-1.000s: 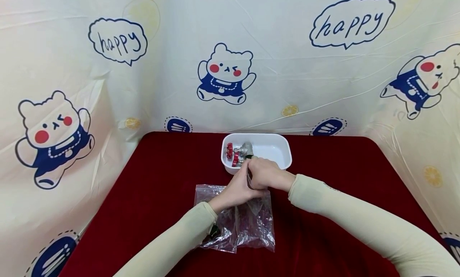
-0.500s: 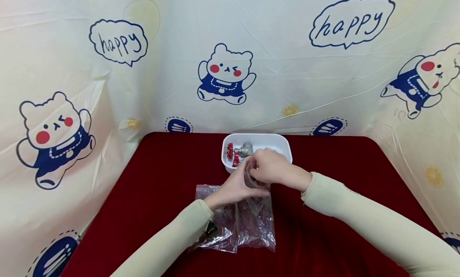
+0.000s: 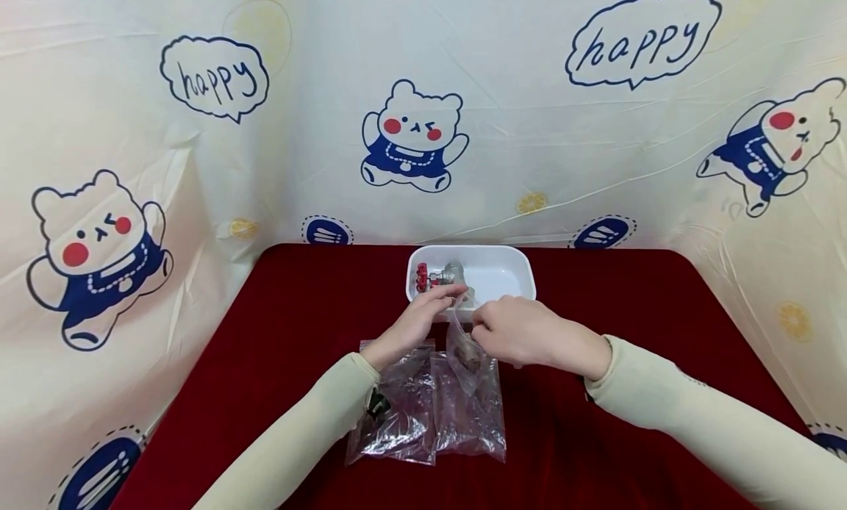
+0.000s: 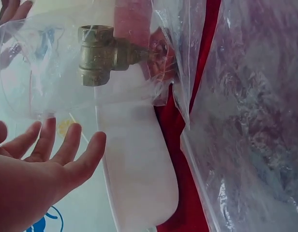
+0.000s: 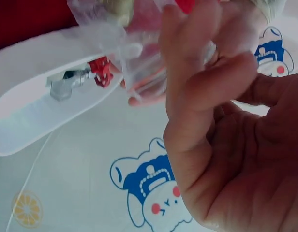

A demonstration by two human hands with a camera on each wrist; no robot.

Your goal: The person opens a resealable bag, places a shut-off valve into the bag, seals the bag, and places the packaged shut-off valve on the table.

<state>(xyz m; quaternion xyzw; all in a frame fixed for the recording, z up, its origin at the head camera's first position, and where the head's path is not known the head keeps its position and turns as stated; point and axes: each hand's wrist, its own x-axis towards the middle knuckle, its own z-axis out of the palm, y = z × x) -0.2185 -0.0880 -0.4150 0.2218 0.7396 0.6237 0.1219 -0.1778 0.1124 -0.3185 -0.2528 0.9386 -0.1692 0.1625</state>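
A clear plastic zip bag [image 4: 47, 92] hangs in front of the white tray, with a brass valve [image 4: 96, 55] inside it. In the left wrist view the valve's red handwheel [image 4: 161, 55] points toward the bag's bottom. My right hand [image 3: 529, 330] pinches the bag near its mouth with curled fingers; its grip is partly hidden by the hand itself. On the bag's other side, my left hand [image 3: 410, 326] has its fingers extended, the fingertips right at the bag's upper edge. They look loosely spread in the left wrist view.
The white tray [image 3: 506, 254] stands at the table's back edge, holding metal valves [image 3: 453, 271] with red handwheels on its left side. Two flat clear bags, one left [image 3: 397, 422] and one right [image 3: 470, 429], lie on the dark red cloth [image 3: 298, 326]. A printed curtain [image 3: 529, 150] surrounds the table.
My right hand has drawn back to the right and now pinches the bag's edge. The left hand has loosened and straightened its fingers, and the bag with the valve hangs in sight.
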